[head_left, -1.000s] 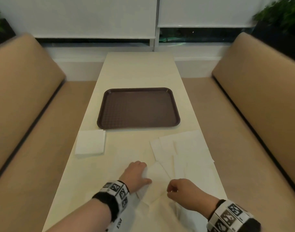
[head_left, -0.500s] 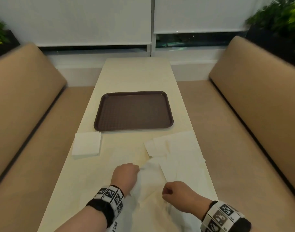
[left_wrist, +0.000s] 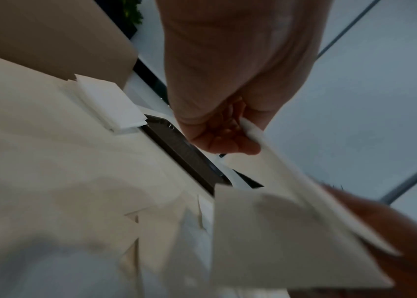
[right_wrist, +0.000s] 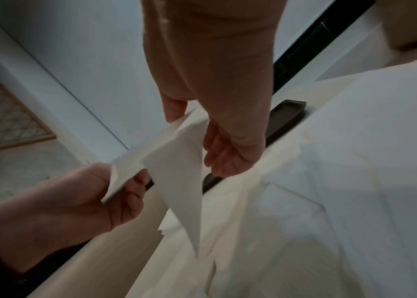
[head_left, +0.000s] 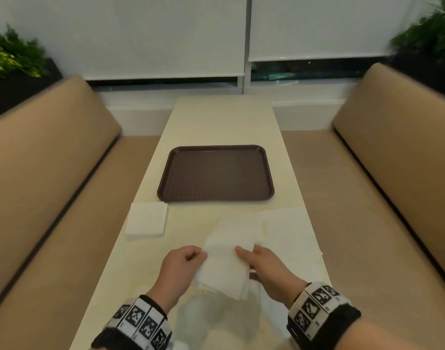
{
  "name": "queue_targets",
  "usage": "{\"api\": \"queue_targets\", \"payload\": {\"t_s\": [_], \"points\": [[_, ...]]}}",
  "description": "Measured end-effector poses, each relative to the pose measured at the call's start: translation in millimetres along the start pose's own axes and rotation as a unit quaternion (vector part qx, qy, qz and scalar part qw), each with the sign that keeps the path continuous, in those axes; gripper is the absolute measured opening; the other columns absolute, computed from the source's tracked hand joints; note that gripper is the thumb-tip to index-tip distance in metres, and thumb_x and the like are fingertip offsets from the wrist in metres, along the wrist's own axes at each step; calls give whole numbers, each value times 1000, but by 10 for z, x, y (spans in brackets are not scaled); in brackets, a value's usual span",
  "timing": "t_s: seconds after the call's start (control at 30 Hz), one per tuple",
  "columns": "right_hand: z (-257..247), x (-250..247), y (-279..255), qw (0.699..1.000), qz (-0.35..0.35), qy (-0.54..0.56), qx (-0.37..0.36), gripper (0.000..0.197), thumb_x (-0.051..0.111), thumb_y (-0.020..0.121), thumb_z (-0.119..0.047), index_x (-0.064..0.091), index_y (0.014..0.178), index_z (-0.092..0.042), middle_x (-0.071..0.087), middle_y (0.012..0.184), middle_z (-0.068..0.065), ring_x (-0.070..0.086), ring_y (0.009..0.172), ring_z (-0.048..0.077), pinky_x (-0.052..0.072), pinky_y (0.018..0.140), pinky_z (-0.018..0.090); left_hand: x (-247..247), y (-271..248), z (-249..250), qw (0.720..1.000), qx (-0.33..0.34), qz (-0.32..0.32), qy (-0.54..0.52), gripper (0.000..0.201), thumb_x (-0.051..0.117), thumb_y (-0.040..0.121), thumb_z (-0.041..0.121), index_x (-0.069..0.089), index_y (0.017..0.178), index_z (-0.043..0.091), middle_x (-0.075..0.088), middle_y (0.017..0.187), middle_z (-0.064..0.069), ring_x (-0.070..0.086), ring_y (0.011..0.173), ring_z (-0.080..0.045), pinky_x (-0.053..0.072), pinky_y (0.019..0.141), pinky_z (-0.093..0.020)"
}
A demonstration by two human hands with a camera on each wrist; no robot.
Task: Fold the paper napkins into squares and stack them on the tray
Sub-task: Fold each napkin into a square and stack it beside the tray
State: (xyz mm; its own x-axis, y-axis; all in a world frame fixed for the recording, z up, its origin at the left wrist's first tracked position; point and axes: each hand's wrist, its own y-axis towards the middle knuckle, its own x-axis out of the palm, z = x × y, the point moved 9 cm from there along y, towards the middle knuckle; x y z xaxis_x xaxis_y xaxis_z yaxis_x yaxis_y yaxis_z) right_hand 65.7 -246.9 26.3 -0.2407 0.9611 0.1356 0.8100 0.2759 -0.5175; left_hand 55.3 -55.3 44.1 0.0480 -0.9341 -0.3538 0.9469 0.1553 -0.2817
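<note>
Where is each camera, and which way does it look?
Head: on the person's head, looking forward and down the cream table at the dark brown plastic tray; both forearms and hands show.
Left wrist: on the left wrist, looking along the left hand, which pinches the white paper napkin.
Right wrist: on the right wrist, looking along the right hand; the other hand shows too.
Shared: all three show that napkin and the tray.
</note>
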Motion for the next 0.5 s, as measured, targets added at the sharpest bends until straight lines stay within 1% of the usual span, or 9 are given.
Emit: {"api": "queue_targets", "payload": {"t_s": [0.07, 0.13, 0.2, 0.27, 0.3, 0.33, 0.37, 0.43, 0.5], "points": [[-149, -24, 17, 999, 25, 6, -31, 17, 57, 95, -19, 66, 109, -15, 74, 103, -1, 70, 94, 15, 54, 74, 26, 21, -17, -72, 1000, -15, -8, -21, 21, 66, 89, 16, 70, 69, 10, 63, 66, -8, 56, 65, -16, 44, 66, -30], [-276, -53, 15, 997, 39, -16, -59, 17, 54, 96, -15, 66, 108, -12, 73, 105, 5, 70, 95, 19, 57, 78, 30, 74, -37, -86, 996, -24, -36, -75, 18, 66, 88, 14, 70, 71, 9, 63, 67, -4, 58, 66, -17, 47, 65, -30], [-332, -37, 1, 996, 21, -57, -68, 19, 51, 97, -17, 67, 107, -11, 72, 104, 7, 70, 95, 21, 57, 84, 34, 150, -60, -45, 986, -31, -73, -146, 16, 61, 92, 15, 68, 81, 7, 66, 73, -3, 60, 70, -16, 49, 66, -28], [-305, -26, -8, 992, 12, -112, -57, 26, 49, 97, -27, 68, 103, -9, 72, 102, 9, 69, 93, 24, 54, 85, 37, 188, -56, 7, 980, -31, -89, -176, 21, 55, 96, 15, 64, 82, 1, 65, 74, -4, 62, 71, -16, 50, 65, -26], [-283, -58, 1, 988, 30, -142, -52, 34, 48, 95, -34, 66, 98, -6, 70, 99, 13, 67, 88, 27, 54, 82, 40, 196, -38, 28, 980, -29, -88, -179, 24, 55, 95, 14, 62, 80, -3, 64, 73, -6, 61, 70, -17, 51, 65, -26], [-257, -112, 15, 983, 57, -171, -46, 41, 46, 92, -40, 62, 89, -2, 67, 91, 16, 62, 79, 27, 53, 76, 41, 203, -14, 41, 981, -28, -85, -172, 25, 57, 94, 13, 61, 77, -5, 63, 74, -9, 61, 71, -20, 52, 66, -28], [-243, -169, 21, 976, 89, -192, -45, 42, 44, 92, -40, 54, 78, -1, 59, 79, 14, 53, 71, 24, 49, 68, 40, 215, -3, 56, 983, -24, -83, -159, 25, 61, 92, 13, 60, 74, -4, 61, 74, -12, 60, 71, -22, 52, 69, -30], [-243, -252, -20, 966, 143, -210, -52, 38, 45, 96, -31, 35, 65, -11, 38, 65, 4, 36, 61, 17, 34, 55, 28, 257, -6, 64, 987, -22, -89, -131, 32, 70, 85, 19, 58, 68, -4, 56, 72, -14, 57, 71, -23, 49, 71, -35], [-262, -325, -79, 960, 177, -203, -73, 40, 47, 97, -23, 29, 62, -15, 29, 60, 0, 28, 57, 15, 23, 52, 25, 304, -27, 49, 987, -30, -96, -129, 40, 72, 81, 26, 56, 68, -8, 54, 71, -14, 53, 69, -23, 47, 70, -36]]}}
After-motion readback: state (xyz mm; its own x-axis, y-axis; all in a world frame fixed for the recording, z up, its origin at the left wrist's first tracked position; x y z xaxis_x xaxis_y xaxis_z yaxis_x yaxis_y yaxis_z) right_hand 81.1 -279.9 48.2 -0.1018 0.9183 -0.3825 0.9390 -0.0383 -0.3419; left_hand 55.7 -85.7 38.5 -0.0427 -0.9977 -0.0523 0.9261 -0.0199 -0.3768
